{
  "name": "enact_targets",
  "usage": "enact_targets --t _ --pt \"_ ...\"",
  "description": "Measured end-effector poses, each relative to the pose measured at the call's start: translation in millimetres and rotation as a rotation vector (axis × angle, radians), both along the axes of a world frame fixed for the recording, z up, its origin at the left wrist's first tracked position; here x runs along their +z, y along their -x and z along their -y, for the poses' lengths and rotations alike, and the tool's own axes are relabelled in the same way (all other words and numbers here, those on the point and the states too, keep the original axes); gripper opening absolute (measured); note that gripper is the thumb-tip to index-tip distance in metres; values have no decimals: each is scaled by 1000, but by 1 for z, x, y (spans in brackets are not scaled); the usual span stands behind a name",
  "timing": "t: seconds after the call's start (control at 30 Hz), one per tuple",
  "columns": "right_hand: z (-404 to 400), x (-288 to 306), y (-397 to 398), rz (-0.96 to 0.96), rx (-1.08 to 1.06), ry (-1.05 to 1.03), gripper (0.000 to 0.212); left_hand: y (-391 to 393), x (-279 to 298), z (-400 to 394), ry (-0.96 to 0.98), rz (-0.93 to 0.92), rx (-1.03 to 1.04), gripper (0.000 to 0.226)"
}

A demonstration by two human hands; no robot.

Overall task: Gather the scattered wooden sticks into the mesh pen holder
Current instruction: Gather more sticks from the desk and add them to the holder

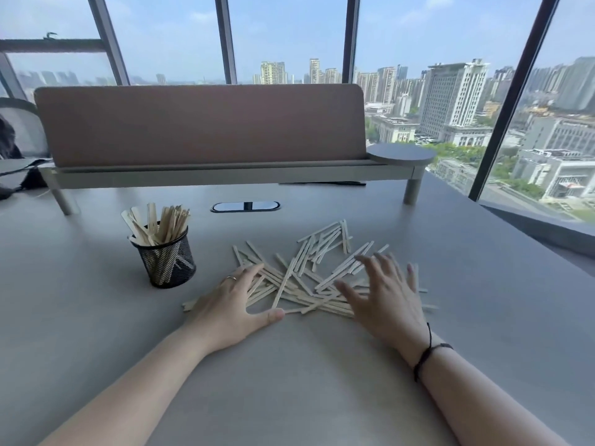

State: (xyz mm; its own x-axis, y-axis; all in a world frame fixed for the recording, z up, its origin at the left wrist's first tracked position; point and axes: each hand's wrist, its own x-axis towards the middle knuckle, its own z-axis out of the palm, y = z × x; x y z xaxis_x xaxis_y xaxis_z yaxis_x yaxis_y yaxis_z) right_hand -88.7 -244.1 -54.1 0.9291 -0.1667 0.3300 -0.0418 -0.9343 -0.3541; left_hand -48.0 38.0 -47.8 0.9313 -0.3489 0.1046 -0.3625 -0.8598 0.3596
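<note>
Wooden sticks (309, 278) are scattered in a loose pile on the grey table (289, 381) | left hand (231, 304) is laid flat, fingers spread, on the pile's left edge, nothing gripped | right hand (386, 297) is spread open over the pile's right side, nothing gripped | black mesh pen holder (167, 259), already part-filled with sticks, is stood left of the pile.

Single head-worn wide-angle view, from desk (96, 317) near edge, facing forward and down toward far edge and windows (289, 37). Close over both forearms. No second view to overlap.
</note>
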Motion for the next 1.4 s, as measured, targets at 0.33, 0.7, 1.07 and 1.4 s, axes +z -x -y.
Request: enact_targets --t 0.33,0.7,1.07,1.4 --pt "5 -16 -27 -134 -201 -21 82 -19 -3 4 -52 -35 -44 119" --pt "-60 -2 -7 -67 65 23 62 -18 2 9 53 27 -263 109" --pt "-90 -7 -29 109 490 6 30 -19 -4 12 25 99 -302 128" --pt "-45 14 -108 245 319 -183 33 -30 -9 7 56 156 -199 92"
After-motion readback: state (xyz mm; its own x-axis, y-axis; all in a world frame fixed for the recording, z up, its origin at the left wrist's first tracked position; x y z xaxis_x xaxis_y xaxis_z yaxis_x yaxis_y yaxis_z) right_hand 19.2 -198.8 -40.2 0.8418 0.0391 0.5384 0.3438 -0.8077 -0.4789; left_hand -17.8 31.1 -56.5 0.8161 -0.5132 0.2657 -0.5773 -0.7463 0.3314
